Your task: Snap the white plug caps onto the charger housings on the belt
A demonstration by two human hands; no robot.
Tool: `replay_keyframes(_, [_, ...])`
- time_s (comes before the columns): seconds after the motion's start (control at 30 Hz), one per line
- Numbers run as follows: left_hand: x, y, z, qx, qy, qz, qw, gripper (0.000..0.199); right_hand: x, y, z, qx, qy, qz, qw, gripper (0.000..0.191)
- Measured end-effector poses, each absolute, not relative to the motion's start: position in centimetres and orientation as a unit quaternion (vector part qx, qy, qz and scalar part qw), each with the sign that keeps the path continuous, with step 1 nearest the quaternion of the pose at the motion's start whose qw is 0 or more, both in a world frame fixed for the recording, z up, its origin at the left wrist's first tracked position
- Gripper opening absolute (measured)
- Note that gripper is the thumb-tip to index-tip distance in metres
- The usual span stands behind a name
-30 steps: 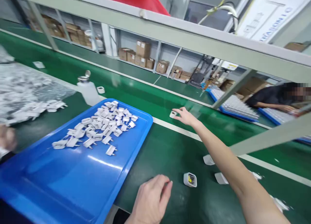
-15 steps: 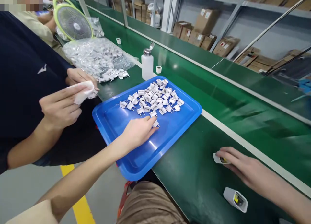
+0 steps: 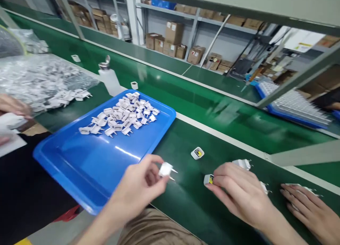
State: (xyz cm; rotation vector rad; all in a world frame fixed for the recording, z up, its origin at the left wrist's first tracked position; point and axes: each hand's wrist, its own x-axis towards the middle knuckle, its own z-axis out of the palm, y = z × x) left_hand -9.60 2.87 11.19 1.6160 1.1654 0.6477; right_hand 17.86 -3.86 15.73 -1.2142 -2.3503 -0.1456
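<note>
- The blue tray [image 3: 87, 167] sits on the green desk [image 3: 183, 206], heaped with plug pieces; the left hand [image 3: 135, 188] has come away from it.
- That hand pinches a white plug cap [image 3: 165, 169], prongs out.
- An open housing [image 3: 197, 153] stands alone.
- The right hand [image 3: 244, 193], fingers nearly closed, grips a second housing [image 3: 208, 180].
- Another person's hand [image 3: 310, 209] covers white pieces.

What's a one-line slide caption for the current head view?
Left hand holds a two-pin plug piece; right hand grips an open white housing.
</note>
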Motion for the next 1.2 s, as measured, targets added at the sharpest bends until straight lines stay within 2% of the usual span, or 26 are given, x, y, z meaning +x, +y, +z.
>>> replay_keyframes(0.03, [-7.6, 2.1, 10.9, 0.652, 0.453, 0.265, 0.548, 0.027, 17.7, -3.9, 15.3, -0.447, -0.863, -0.048, 0.232, 0.007])
replay_keyframes(0.13, [-2.2, 1.0, 10.2, 0.599, 0.385, 0.264, 0.650, 0.027, 18.1, -3.6, 13.9, -0.453, -0.869, -0.033, 0.199, 0.025])
replay_keyframes(0.23, [0.5, 1.7, 9.9, 0.591, 0.342, 0.246, 0.688, 0.030, 19.5, -3.0, 12.8, -0.443, -0.861, -0.022, 0.250, 0.022])
replay_keyframes(0.33, [1.1, 3.7, 9.6, 0.646, 0.348, 0.258, 0.628, 0.042, 21.0, -2.3, 11.8, -0.481, -0.803, 0.020, 0.351, 0.018])
replay_keyframes(0.4, [1.3, 5.3, 9.0, 0.715, 0.356, 0.275, 0.535, 0.053, 21.8, -1.9, 11.1, -0.520, -0.749, 0.069, 0.404, 0.016])
replay_keyframes(0.47, [1.7, 6.6, 8.1, 0.789, 0.329, 0.261, 0.449, 0.052, 22.2, -1.5, 10.3, -0.545, -0.719, 0.094, 0.421, 0.018])
replay_keyframes(0.57, [2.7, 7.6, 7.0, 0.836, 0.296, 0.229, 0.402, 0.028, 22.4, -1.2, 9.4, -0.569, -0.718, 0.078, 0.394, 0.026])
replay_keyframes(0.63, [3.3, 7.5, 6.5, 0.829, 0.315, 0.224, 0.404, 0.020, 22.3, -1.1, 8.9, -0.584, -0.718, 0.080, 0.371, 0.023])
replay_keyframes(0.73, [3.7, 6.9, 6.2, 0.819, 0.336, 0.225, 0.409, 0.022, 22.1, -0.9, 8.6, -0.594, -0.727, 0.107, 0.328, 0.018])
replay_keyframes(0.87, [4.0, 6.4, 5.8, 0.816, 0.341, 0.222, 0.412, 0.014, 21.8, -0.9, 8.4, -0.596, -0.750, 0.112, 0.264, 0.020])
replay_keyframes(0.97, [4.0, 6.4, 5.4, 0.807, 0.348, 0.220, 0.424, 0.017, 21.8, -0.9, 8.3, -0.582, -0.767, 0.106, 0.249, 0.019])
replay_keyframes(1.2, [3.9, 6.5, 5.2, 0.836, 0.344, 0.200, 0.378, 0.021, 21.6, -0.4, 8.2, -0.534, -0.821, 0.001, 0.201, 0.017])
